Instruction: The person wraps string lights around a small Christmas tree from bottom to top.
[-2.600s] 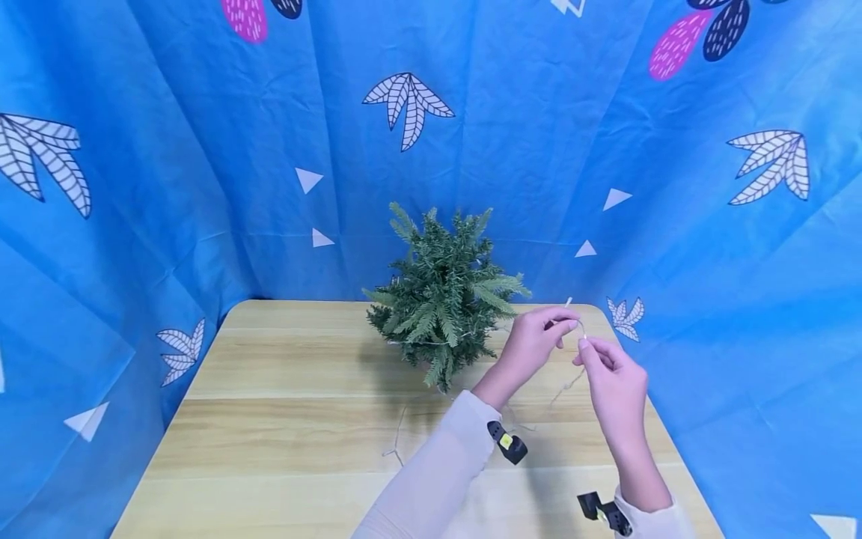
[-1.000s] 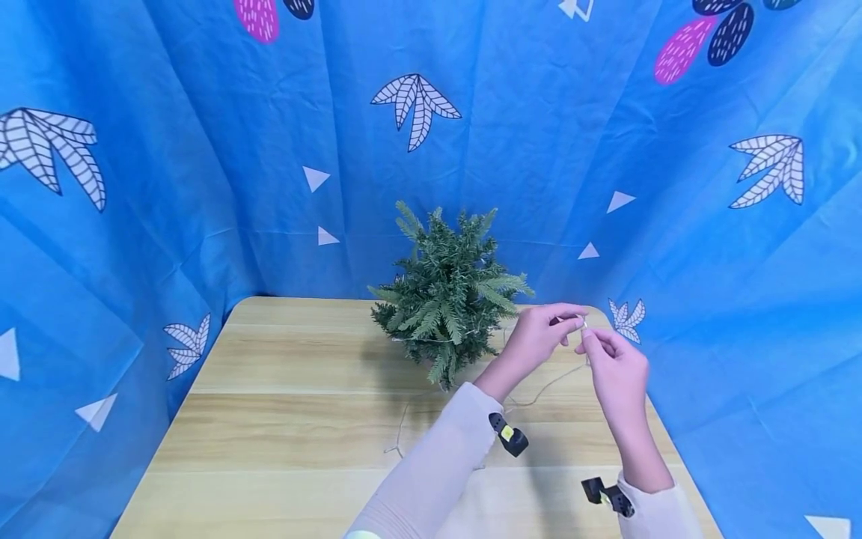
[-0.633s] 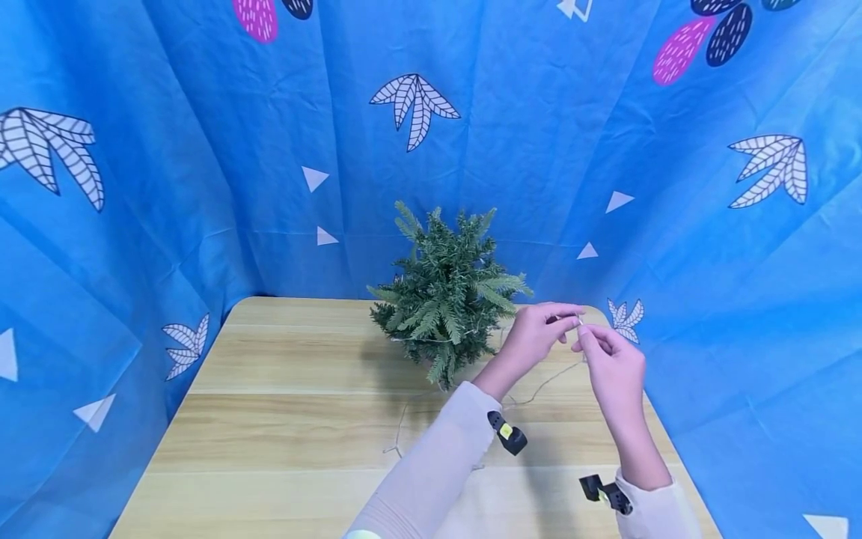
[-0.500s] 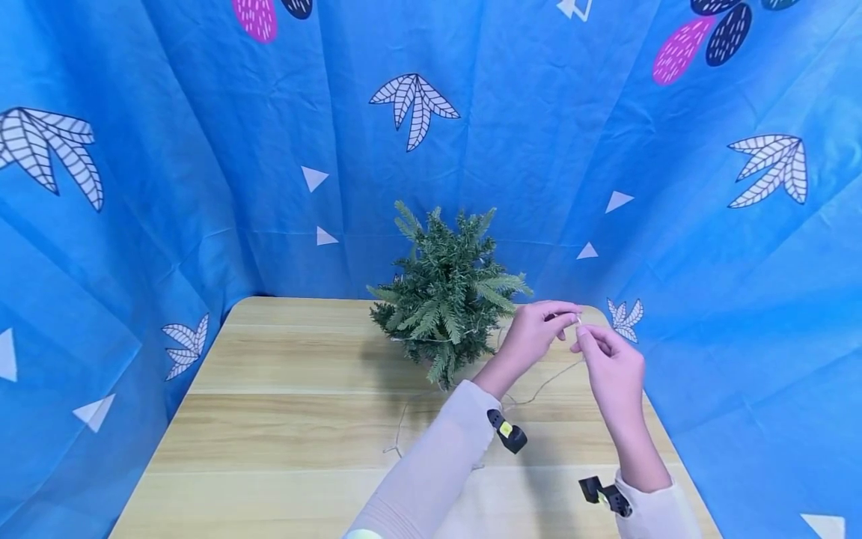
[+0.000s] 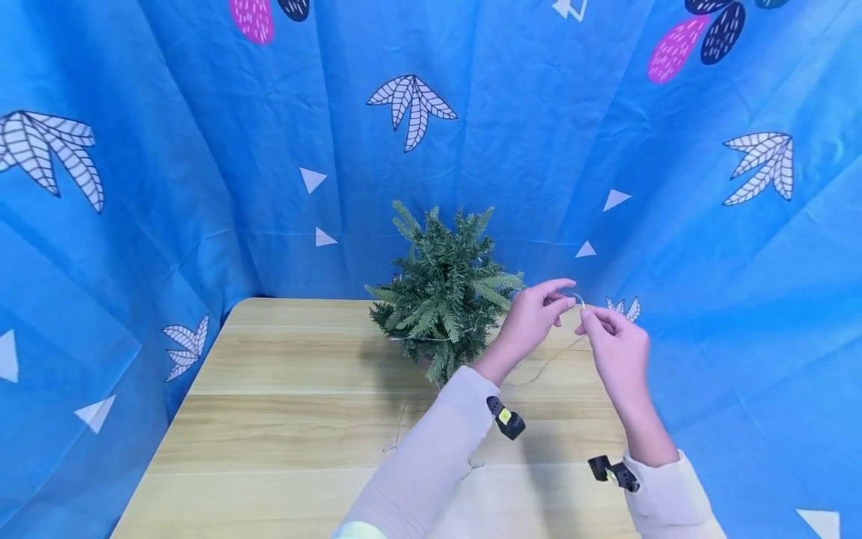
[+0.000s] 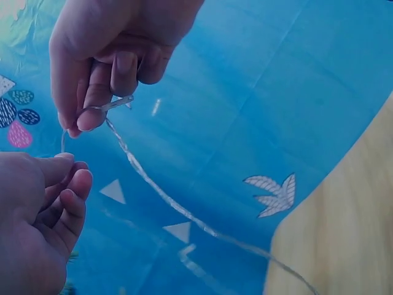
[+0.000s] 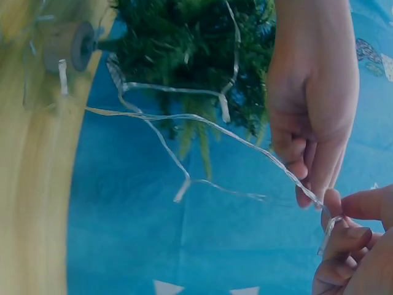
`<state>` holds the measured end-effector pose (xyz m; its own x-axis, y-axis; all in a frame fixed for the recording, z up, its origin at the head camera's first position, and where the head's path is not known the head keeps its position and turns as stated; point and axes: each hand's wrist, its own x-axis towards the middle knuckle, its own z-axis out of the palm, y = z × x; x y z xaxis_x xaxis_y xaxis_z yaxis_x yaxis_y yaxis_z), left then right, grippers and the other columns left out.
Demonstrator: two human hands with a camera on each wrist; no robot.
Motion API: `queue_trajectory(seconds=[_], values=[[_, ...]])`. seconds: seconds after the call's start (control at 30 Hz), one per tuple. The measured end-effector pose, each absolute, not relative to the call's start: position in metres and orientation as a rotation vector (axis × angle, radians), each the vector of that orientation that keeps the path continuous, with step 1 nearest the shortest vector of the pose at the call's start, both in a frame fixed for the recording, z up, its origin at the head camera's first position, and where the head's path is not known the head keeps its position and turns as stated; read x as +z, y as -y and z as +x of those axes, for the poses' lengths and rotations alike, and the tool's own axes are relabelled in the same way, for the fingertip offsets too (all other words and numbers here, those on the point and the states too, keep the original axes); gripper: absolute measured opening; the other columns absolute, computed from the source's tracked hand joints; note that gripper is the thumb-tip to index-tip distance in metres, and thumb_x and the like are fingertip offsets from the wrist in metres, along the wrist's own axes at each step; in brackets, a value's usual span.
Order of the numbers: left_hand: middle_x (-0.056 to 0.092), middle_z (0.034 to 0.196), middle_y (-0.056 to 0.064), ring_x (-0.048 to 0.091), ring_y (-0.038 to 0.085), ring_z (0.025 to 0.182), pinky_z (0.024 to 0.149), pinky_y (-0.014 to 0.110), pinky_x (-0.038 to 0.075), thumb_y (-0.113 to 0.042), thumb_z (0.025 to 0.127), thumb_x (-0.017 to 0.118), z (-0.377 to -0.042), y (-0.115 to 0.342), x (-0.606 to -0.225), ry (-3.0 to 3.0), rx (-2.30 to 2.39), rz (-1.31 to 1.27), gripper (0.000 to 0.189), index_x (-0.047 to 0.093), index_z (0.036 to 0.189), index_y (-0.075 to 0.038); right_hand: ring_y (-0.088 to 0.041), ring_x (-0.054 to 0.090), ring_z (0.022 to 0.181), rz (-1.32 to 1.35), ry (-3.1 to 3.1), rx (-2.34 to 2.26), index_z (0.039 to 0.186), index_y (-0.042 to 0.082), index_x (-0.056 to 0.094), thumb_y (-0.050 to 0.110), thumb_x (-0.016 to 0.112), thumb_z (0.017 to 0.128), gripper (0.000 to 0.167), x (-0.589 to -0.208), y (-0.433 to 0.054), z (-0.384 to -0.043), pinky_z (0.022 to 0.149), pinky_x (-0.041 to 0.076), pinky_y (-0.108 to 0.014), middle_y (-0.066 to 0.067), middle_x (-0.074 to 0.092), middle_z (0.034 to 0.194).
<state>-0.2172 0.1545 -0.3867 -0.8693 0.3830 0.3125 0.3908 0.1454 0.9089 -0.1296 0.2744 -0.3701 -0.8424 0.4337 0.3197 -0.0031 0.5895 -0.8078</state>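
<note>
A string of fairy lights (image 7: 245, 144) with clear wire runs from a small artificial Christmas tree (image 5: 444, 292) to both hands. My left hand (image 5: 528, 322) pinches the thin wire between thumb and forefinger, to the right of the tree. Close beside it, my right hand (image 5: 621, 355) grips the same string, and a short arc of wire bridges the fingertips. A small clear bulb (image 6: 116, 103) sticks out from the right fingers in the left wrist view. From that hand a twisted length of wire (image 6: 159, 189) trails down to the table.
The wooden table (image 5: 269, 434) carries the tree, whose round base (image 7: 64, 46) shows in the right wrist view. Loose wire (image 5: 399, 427) lies in front of it, partly behind the left sleeve. A patterned blue cloth (image 5: 552, 165) hangs around the table.
Both hands have risen a little over the last half second, still together at the wire. The arc between the fingertips shows more clearly. The tree stays put.
</note>
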Motion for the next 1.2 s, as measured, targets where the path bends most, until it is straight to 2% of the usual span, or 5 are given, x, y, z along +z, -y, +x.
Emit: queue_trajectory(seconds=[0.3, 0.43, 0.73, 1.07, 1.2], values=[[0.073, 0.104, -0.01, 0.063, 0.007, 0.067, 0.054, 0.02, 0.047, -0.027, 0.102, 0.06, -0.23, -0.146, -0.342, 2.525, -1.631, -0.919, 0.022, 0.073, 0.119, -0.023, -0.013, 0.048, 0.06, -0.236, 2.398, 1.119, 0.105, 0.013, 0.076, 0.045, 0.061, 0.099, 0.036, -0.331, -0.272, -0.141, 0.05, 0.036, -0.028, 0.011, 0.072, 0.076], [0.073, 0.101, -0.011, 0.062, 0.007, 0.064, 0.055, 0.02, 0.048, -0.027, 0.102, 0.061, -0.239, -0.15, -0.327, 2.573, -1.551, -0.906, 0.018, 0.075, 0.113, -0.024, -0.01, 0.056, 0.072, -0.203, 2.4, 1.178, 0.109, 0.011, 0.076, 0.048, 0.061, 0.098, 0.041, -0.323, -0.272, -0.143, 0.058, 0.039, -0.026, 0.015, 0.072, 0.077], [0.073, 0.1, -0.011, 0.061, 0.006, 0.062, 0.059, 0.018, 0.05, -0.024, 0.101, 0.063, -0.251, -0.15, -0.3, 2.617, -1.516, -0.89, 0.017, 0.077, 0.11, -0.022, -0.004, 0.061, 0.094, -0.228, 2.395, 1.302, 0.117, 0.01, 0.073, 0.046, 0.063, 0.098, 0.043, -0.323, -0.275, -0.146, 0.075, 0.042, -0.027, 0.013, 0.074, 0.086], [0.069, 0.088, -0.011, 0.06, 0.008, 0.065, 0.058, 0.02, 0.049, -0.025, 0.102, 0.061, -0.26, -0.145, -0.274, 2.713, -1.351, -0.873, 0.018, 0.075, 0.111, -0.022, -0.006, 0.063, 0.097, -0.341, 2.242, 1.509, 0.115, 0.011, 0.073, 0.038, 0.068, 0.096, 0.034, -0.327, -0.266, -0.152, 0.067, 0.038, -0.03, 0.013, 0.074, 0.084], [0.068, 0.09, -0.011, 0.061, 0.01, 0.068, 0.059, 0.021, 0.049, -0.025, 0.102, 0.06, -0.27, -0.143, -0.264, 2.723, -1.377, -0.845, 0.018, 0.074, 0.113, -0.023, -0.005, 0.065, 0.098, -0.337, 2.203, 1.56, 0.122, 0.01, 0.07, 0.036, 0.068, 0.096, 0.037, -0.328, -0.259, -0.152, 0.078, 0.041, -0.026, 0.014, 0.074, 0.081]])
